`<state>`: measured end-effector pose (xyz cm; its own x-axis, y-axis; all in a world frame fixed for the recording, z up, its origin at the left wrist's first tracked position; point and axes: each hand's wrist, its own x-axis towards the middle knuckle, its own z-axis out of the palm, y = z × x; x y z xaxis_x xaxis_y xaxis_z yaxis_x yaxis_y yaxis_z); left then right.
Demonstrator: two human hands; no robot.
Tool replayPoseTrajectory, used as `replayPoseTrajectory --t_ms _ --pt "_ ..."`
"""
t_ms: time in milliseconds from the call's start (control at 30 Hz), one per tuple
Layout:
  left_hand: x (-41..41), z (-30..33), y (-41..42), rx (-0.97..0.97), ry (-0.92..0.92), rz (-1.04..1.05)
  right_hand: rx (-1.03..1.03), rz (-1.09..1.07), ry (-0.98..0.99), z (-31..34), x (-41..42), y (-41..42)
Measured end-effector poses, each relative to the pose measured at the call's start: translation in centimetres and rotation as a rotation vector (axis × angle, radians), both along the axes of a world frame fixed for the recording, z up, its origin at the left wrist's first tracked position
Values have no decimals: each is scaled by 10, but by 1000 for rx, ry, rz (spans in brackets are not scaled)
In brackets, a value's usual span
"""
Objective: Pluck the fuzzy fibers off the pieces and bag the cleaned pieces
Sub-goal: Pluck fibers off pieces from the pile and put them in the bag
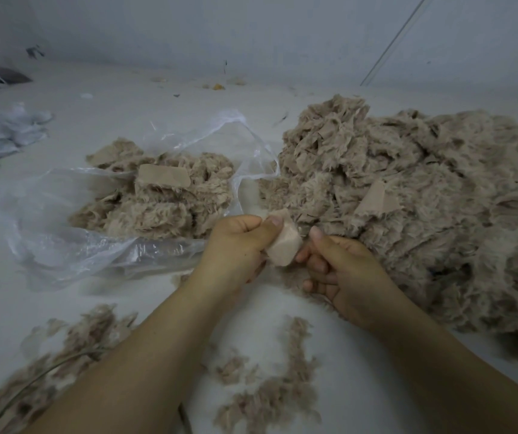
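Plucking looks to be the step in hand: the left hand (239,245) is curled round a small pinkish fabric piece (283,247), thumb pressed on its top edge, and the right hand (342,270) sits close against the piece's other side, fingers curled and thumb raised. Whether those fingers pinch a tuft of fuzz just now I cannot tell; the piece and the hand's own back hide the tips.

Just beyond the left hand lies an open clear plastic bag (63,220), with a heap of bagged pieces (157,198) on it. Beyond and outward of the right hand spreads the big pile of fuzzy pieces (423,198), seemingly still waiting. Nearer than both hands, beneath the forearms, loose plucked fibers (270,389) are strewn over the pale table (101,114).

Judging from the smooth backing that shows, this piece is nearly clean. The next move would call for a short reach forward and to the left hand's side, dropping it into the bag's mouth, then taking a fresh piece from the pile by the right hand.
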<state>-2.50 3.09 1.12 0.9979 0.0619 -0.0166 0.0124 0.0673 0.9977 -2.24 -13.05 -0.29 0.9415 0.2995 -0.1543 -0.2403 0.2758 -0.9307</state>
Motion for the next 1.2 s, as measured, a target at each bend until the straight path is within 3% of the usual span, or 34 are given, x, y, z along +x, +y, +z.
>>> replayPoseTrajectory --t_ms 133,267,333,400,533,600,700,900,1100,1200 --pt "-1 1 4 -79 109 -165 -32 49 -47 -1 -1 0" --pt "9 12 15 -569 -122 106 59 -51 40 -2 2 0" --pt "12 8 17 -658 -191 168 119 -78 69 -2 3 0" --pt "7 1 9 -354 -111 152 138 -80 75 0 4 0" --pt "3 -16 -9 934 -176 -77 161 -60 75 -2 6 -1" --pt "3 -20 -14 1177 -228 -152 171 -55 69 -4 7 -2" --pt "4 -22 -16 1169 -276 -199 169 -57 67 -4 7 -2" --pt "10 -17 1 520 -74 56 140 -109 97 -4 8 0" --pt "5 -21 -10 573 -173 22 106 -126 88 -1 5 0" --pt "7 -21 -8 708 -165 -37 108 -121 89 -1 5 1"
